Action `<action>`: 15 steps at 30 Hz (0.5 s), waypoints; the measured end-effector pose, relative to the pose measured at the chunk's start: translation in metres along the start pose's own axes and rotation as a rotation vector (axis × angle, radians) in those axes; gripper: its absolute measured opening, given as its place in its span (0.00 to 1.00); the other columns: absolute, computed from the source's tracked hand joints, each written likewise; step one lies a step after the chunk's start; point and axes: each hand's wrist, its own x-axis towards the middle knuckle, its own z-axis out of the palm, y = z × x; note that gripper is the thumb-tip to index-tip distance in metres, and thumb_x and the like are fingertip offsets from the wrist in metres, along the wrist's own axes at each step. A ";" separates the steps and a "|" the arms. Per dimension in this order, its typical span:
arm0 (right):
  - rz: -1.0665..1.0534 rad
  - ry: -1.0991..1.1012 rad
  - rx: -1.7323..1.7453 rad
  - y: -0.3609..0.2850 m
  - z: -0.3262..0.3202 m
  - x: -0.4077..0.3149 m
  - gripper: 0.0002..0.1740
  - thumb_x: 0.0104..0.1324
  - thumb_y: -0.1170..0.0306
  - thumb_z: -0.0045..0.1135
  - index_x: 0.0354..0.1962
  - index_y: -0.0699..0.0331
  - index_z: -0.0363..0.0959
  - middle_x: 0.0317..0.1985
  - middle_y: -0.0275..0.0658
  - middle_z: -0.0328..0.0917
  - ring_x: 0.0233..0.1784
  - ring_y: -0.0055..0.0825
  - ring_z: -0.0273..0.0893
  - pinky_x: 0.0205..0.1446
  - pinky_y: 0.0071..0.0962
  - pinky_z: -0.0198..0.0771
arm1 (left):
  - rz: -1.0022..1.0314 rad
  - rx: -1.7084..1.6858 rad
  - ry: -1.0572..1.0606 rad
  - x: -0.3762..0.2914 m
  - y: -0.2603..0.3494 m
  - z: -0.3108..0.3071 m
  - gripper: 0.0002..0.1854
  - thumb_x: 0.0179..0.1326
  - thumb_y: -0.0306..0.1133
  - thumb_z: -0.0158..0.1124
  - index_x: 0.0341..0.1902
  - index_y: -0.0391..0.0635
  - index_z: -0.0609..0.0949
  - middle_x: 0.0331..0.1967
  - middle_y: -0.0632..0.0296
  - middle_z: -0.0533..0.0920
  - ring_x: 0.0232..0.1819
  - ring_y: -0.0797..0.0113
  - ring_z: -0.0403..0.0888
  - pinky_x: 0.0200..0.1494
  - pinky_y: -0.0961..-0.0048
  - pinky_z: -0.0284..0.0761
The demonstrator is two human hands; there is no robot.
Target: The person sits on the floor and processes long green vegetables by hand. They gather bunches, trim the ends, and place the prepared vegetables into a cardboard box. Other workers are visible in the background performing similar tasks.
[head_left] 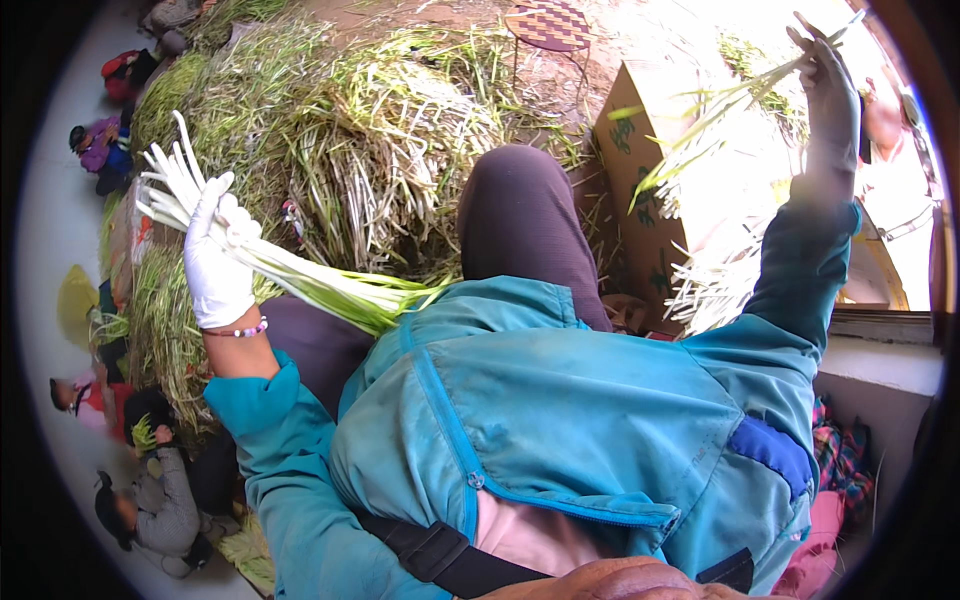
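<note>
My left hand [217, 255], in a white glove, is closed around a bundle of long green stalks with white stems [315, 277]. The white ends point up and left; the green ends reach to my jacket front. At the upper right my raised right hand [825, 71], gloved too, grips a few thin stalks [739, 97] whose yellow-green leaves trail down to the left. Below that hand, more white-stemmed stalks [712, 289] lie beside a cardboard box [637, 187]. Bright glare washes out part of that side.
A large heap of stalks and leaves [360, 127] covers the floor before my knees. A stool with a woven seat [551, 26] stands beyond it. Several people sit along the left edge, one in a grey top [161, 517]. Another person [885, 124] is at the far right.
</note>
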 end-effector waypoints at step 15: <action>-0.421 0.219 -1.378 0.126 -0.082 -0.001 0.12 0.68 0.76 0.48 0.46 0.65 0.77 0.43 0.40 0.81 0.46 0.28 0.79 0.53 0.21 0.72 | -0.076 0.124 0.034 0.008 -0.024 0.026 0.14 0.71 0.35 0.53 0.52 0.37 0.76 0.22 0.72 0.68 0.17 0.82 0.62 0.22 0.80 0.57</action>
